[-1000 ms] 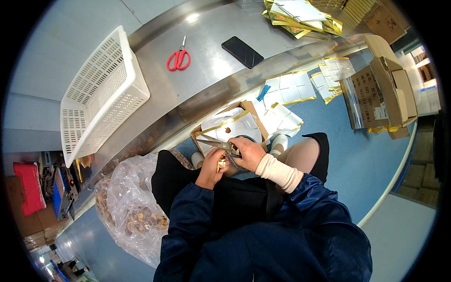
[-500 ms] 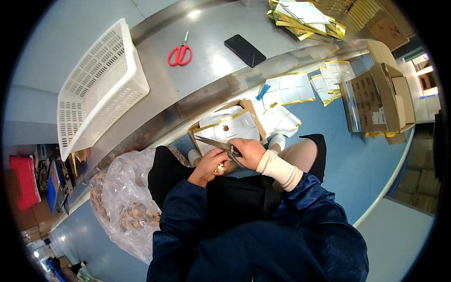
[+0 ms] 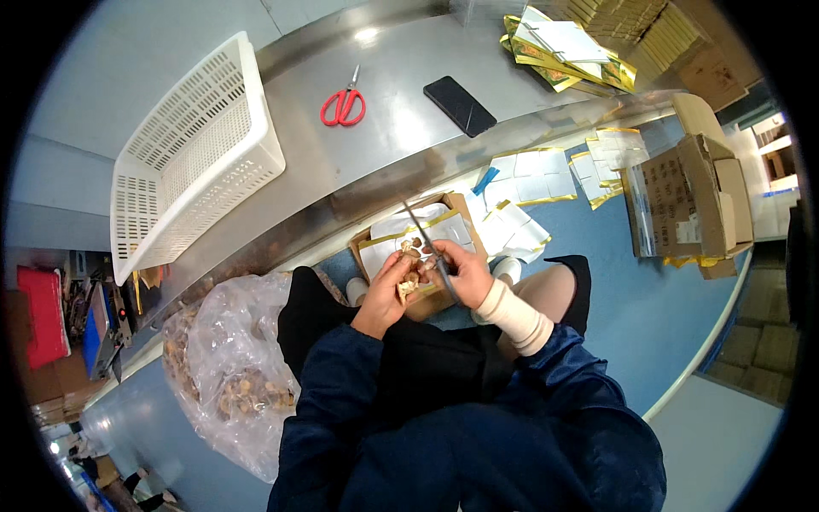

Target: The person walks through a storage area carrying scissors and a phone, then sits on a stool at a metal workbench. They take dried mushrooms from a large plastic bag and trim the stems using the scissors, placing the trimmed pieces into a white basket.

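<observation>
Left hand [image 3: 384, 294] gripping mushrooms [image 3: 408, 289], right hand [image 3: 472, 278] dark scissors [image 3: 416, 222], both partly hiding carton [image 3: 431, 305]; tabletop [image 3: 388, 128]: phone [image 3: 460, 106], red-handled scissors [image 3: 343, 107].

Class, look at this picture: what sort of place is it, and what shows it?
Probably a food-processing or packing workroom: it has a long, shiny metal bench, a large clear plastic bag of small brown pieces and an open brown cardboard carton.

Dark scissors [image 3: 421, 229] slant, tips pointing away; cream-brown mushroom pieces [image 3: 407, 289] are held to their left.
</observation>
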Action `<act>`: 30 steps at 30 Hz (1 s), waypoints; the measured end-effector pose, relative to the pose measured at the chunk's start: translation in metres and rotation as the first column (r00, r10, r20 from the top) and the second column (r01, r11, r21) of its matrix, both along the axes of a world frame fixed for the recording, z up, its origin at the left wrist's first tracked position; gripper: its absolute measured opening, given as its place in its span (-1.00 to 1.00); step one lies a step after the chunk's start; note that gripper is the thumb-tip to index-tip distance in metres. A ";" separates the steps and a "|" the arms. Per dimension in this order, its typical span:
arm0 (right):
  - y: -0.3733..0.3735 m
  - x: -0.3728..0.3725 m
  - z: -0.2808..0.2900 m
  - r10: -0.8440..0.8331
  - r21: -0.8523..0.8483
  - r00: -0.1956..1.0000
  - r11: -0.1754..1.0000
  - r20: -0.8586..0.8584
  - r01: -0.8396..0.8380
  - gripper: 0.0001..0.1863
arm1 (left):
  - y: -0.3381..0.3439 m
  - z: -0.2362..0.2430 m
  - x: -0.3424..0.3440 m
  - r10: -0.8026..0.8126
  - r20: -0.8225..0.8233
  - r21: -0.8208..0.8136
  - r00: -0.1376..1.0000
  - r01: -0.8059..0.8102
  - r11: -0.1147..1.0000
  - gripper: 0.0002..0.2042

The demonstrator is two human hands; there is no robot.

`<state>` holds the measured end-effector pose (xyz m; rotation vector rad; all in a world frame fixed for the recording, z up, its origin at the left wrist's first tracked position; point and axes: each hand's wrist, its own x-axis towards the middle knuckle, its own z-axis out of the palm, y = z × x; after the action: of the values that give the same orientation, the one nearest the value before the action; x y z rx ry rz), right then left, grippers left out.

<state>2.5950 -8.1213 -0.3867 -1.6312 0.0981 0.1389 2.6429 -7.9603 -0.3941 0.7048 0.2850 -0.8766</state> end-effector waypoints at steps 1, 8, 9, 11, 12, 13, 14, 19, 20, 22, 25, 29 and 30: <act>0.005 0.002 0.016 0.024 -0.073 0.995 0.997 0.101 -0.016 -0.55 | 0.003 -0.016 0.002 -0.022 -0.037 -0.062 0.999 0.019 0.998 -0.80; 0.010 -0.009 0.057 0.139 -0.284 0.986 0.953 0.093 -0.108 -0.43 | 0.000 -0.015 -0.001 -0.037 -0.186 -0.068 0.982 0.025 0.997 -0.80; 0.005 -0.009 0.056 0.108 -0.309 0.990 0.948 0.089 -0.075 -0.41 | 0.002 -0.015 0.000 -0.038 -0.089 -0.057 0.995 0.033 0.998 -0.82; -0.009 -0.010 0.052 0.037 -0.363 0.996 0.932 0.079 -0.006 -0.36 | 0.008 -0.013 0.001 -0.050 0.101 -0.040 0.994 0.055 0.998 -0.84; -0.019 -0.008 0.045 0.044 -0.403 0.996 0.915 0.074 -0.010 -0.33 | 0.006 -0.011 -0.001 -0.015 0.164 0.058 0.986 0.005 0.998 -0.86; -0.025 -0.009 0.032 0.070 -0.494 0.993 0.869 0.096 -0.013 -0.34 | 0.008 -0.014 -0.001 -0.023 0.199 0.110 0.980 0.001 0.994 -0.87; -0.029 -0.011 0.020 0.094 -0.561 0.993 0.827 0.076 -0.036 -0.33 | 0.010 -0.018 0.000 -0.036 0.231 0.160 0.972 -0.001 0.987 -0.87; -0.021 -0.016 -0.013 0.165 -0.635 0.984 0.755 -0.060 -0.165 -0.26 | 0.010 -0.022 0.001 -0.109 0.323 0.293 0.940 0.010 0.956 -0.88; -0.019 -0.015 -0.014 0.182 -0.636 0.980 0.747 -0.084 -0.193 -0.26 | 0.012 -0.024 0.001 -0.137 0.332 0.313 0.933 0.028 0.949 -0.88; -0.016 -0.017 -0.012 0.176 -0.653 0.979 0.730 -0.103 -0.200 -0.26 | 0.013 -0.027 0.003 -0.192 0.347 0.354 0.918 0.062 0.933 -0.87; -0.016 -0.021 -0.021 0.194 -0.676 0.977 0.708 -0.089 -0.203 -0.23 | 0.015 -0.026 0.001 -0.252 0.379 0.437 0.890 0.068 0.897 -0.87; -0.012 -0.019 -0.025 0.213 -0.653 0.972 0.725 -0.093 -0.222 -0.24 | 0.018 -0.027 0.000 -0.280 0.423 0.549 0.862 0.002 0.836 -0.83; -0.011 -0.019 -0.022 0.209 -0.658 0.972 0.719 -0.104 -0.224 -0.24 | 0.016 -0.032 -0.002 -0.246 0.468 0.537 0.849 -0.052 0.842 -0.82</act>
<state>2.5764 -8.1326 -0.4089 -2.3697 -0.0382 0.3331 2.6407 -7.9439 -0.4266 1.4663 -0.0104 -0.6667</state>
